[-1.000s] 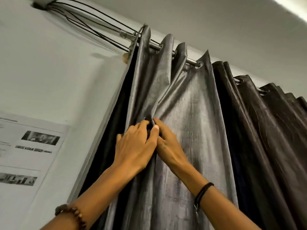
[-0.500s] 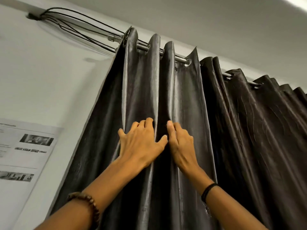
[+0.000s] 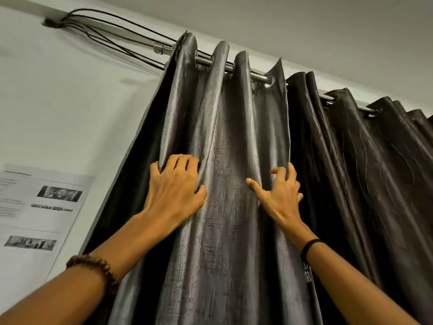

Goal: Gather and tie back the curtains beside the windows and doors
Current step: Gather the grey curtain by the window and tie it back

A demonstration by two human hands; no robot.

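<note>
Both arms reach up to the grey curtain (image 3: 225,207) hanging on the rod (image 3: 259,77). The left hand (image 3: 174,186) grips a fold with curled fingers; the right hand (image 3: 280,195) hooks the curtain's edge, thumb stretched out.

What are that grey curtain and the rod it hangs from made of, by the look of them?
The curtain: woven cloth with a satiny sheen, probably synthetic; it hangs in soft folds and shows a crosshatch weave. The rod: looks like metal, silver finish; it glints where bare between the folds.
</note>
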